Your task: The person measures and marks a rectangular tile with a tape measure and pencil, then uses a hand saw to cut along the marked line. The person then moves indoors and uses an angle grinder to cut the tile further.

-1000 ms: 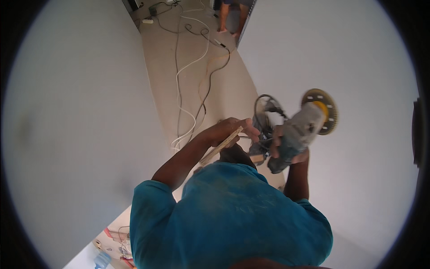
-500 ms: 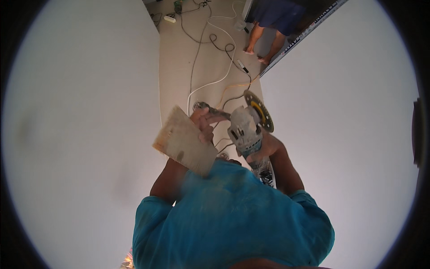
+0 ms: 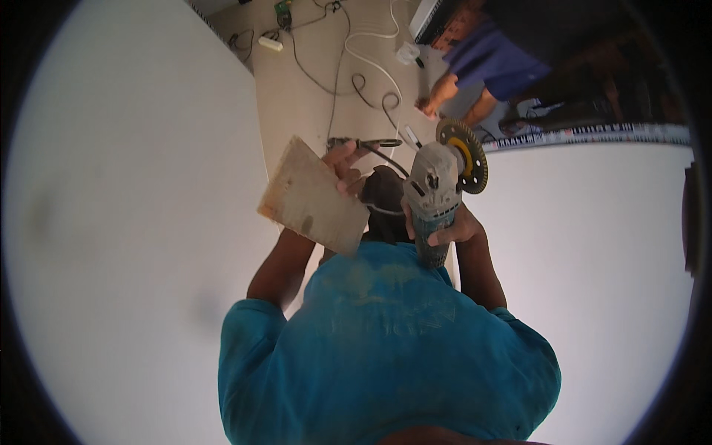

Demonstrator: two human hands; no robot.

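Note:
My left hand (image 3: 345, 169) is closed on the upper right edge of a flat, pale, dusty rectangular board (image 3: 310, 206), which tilts in front of my left forearm. Beside those fingers is a dark loop of cable (image 3: 382, 142). My right hand (image 3: 458, 228) wraps around the blue-green body of an angle grinder (image 3: 434, 178), whose grey head is coated in dust. Its cutting disc (image 3: 473, 163), dark with a yellow centre, sits at the upper right, apart from the board. Whether the disc is turning I cannot tell.
A dark shape (image 3: 384, 194) lies between my hands. Dark and white cables (image 3: 361, 50) wind over the beige floor. A white power strip (image 3: 271, 44) lies at the far left. Another person in blue shorts (image 3: 493, 59) is at the far right. Large pale surfaces (image 3: 141, 222) flank me.
The grinder has moved up and right, now more upright. The board has shifted slightly up and right. My view has turned, showing more of the other person.

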